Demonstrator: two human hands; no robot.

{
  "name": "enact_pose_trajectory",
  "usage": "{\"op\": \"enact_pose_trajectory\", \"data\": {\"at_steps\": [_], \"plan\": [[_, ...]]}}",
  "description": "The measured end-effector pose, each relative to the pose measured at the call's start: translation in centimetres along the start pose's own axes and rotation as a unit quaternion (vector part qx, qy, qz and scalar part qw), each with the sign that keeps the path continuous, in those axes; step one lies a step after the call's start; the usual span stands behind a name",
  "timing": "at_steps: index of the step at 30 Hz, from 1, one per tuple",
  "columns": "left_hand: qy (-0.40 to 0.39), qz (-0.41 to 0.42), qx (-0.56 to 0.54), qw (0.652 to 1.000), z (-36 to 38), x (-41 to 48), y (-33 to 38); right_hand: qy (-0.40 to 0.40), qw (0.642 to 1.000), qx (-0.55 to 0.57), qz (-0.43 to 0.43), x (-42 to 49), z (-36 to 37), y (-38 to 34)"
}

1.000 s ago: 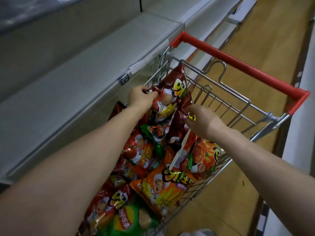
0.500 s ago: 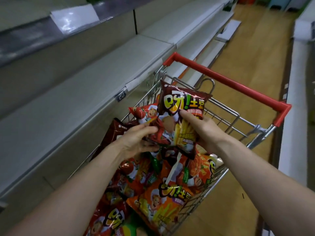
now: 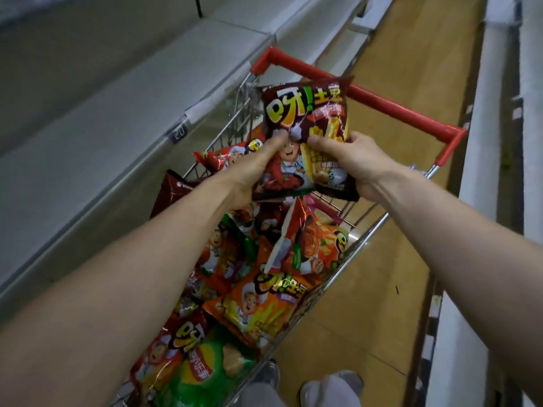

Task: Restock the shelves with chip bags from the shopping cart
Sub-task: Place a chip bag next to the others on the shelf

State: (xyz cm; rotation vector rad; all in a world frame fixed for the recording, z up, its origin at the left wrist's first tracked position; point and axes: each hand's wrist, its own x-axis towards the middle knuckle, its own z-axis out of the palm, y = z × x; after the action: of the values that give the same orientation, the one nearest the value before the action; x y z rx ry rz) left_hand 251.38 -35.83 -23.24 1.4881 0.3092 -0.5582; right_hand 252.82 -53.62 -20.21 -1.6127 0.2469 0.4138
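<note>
A dark red chip bag point(image 3: 305, 118) with yellow lettering is held upright above the shopping cart point(image 3: 382, 107). My left hand point(image 3: 252, 174) grips its lower left part, thumb on the front. My right hand point(image 3: 352, 163) grips its lower right edge. Under the bag, the wire cart with its red handle is full of several chip bags: orange ones point(image 3: 264, 306), red ones point(image 3: 182, 339) and a green one point(image 3: 205, 374).
A long grey shelf point(image 3: 102, 136) with a price tag marked 20 point(image 3: 179, 132) runs along the left of the cart. White shelving point(image 3: 482, 142) lines the right of the wooden aisle floor. My shoes point(image 3: 329, 389) show below.
The dark red bag has been lifted out of the cart and raised upright. Both hands have shifted to its lower corners, and the view has tilted down.
</note>
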Motion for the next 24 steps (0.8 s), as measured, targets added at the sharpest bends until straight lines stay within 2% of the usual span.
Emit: {"op": "enact_pose_trajectory", "data": {"at_steps": [1,3,7,12,18,22,24], "plan": [[-0.019,-0.025,-0.013,0.999,0.4,-0.1,-0.4,0.023,1.000,-0.012,-0.012,0.0,-0.5,0.0],[0.020,-0.065,-0.001,0.998,0.8,0.5,-2.0,0.064,0.997,-0.027,-0.029,0.1,-1.6,0.3],[0.093,-0.097,0.161,0.978,2.1,1.1,-5.0,0.095,0.994,-0.058,-0.024,0.0,-3.5,1.4],[0.142,-0.056,0.224,0.962,4.0,2.1,-6.6,0.144,0.988,-0.039,-0.037,-0.1,-4.7,2.6],[0.091,-0.045,0.369,0.924,6.1,2.7,-8.0,0.139,0.989,-0.039,-0.038,-0.1,-5.1,3.1],[0.095,-0.028,0.258,0.961,5.4,2.4,-7.4,0.124,0.992,-0.027,-0.022,-0.2,-5.2,3.1],[0.098,-0.029,0.148,0.984,4.1,1.8,-6.3,0.120,0.993,0.012,-0.009,-0.3,-5.6,2.8]]}}
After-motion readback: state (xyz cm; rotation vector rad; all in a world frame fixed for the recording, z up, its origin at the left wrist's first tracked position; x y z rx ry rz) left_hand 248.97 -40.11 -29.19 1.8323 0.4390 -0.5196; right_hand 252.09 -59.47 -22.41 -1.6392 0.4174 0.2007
